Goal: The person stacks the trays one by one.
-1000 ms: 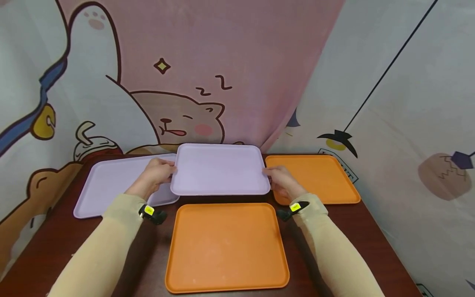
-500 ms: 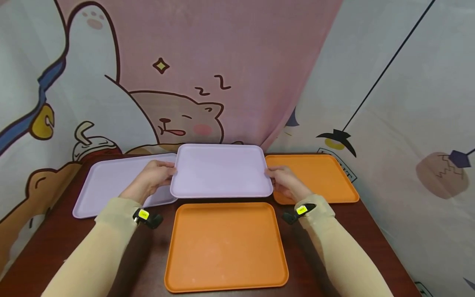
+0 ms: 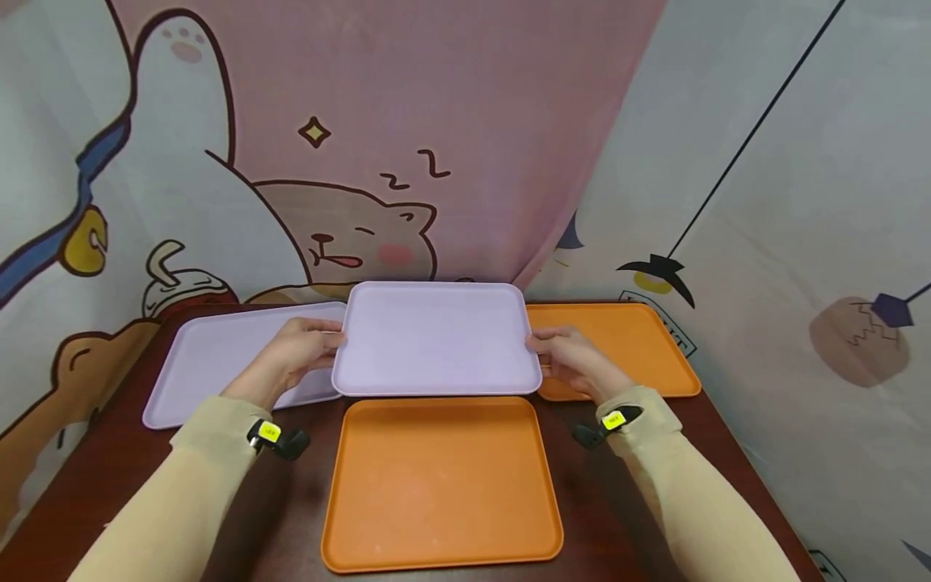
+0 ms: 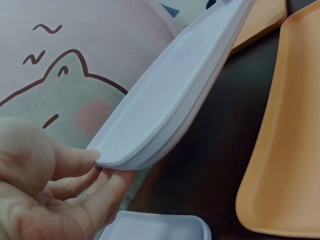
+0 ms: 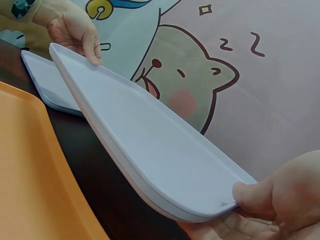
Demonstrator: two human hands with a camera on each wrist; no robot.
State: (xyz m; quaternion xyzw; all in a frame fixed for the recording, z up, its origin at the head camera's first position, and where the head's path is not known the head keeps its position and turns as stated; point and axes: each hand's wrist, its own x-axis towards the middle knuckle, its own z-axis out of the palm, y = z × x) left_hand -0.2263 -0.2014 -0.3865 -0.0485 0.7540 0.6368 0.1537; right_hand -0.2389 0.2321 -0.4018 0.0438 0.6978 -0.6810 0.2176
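Observation:
A lavender tray [image 3: 440,339] hangs above the back of the dark table, tilted toward me, its side showing a stepped edge in both wrist views. My left hand [image 3: 301,353] grips its left short edge, thumb on the rim [image 4: 98,164] and fingers beneath. At the opposite short edge my right hand [image 3: 575,362] pinches the rim the same way, with the thumb on top in the right wrist view. Below and nearer to me an orange tray [image 3: 442,485] lies flat on the table, apart from the held one.
Another lavender tray [image 3: 218,364] lies at the back left, partly behind my left hand. A second orange tray [image 3: 618,343] rests at the back right, behind my right hand. The brown table [image 3: 305,501] ends at a printed curtain [image 3: 509,121].
Both hands have brought the lavender tray slightly nearer to me, and it looks larger. Its front edge now reaches down to the near orange tray's back edge in the head view.

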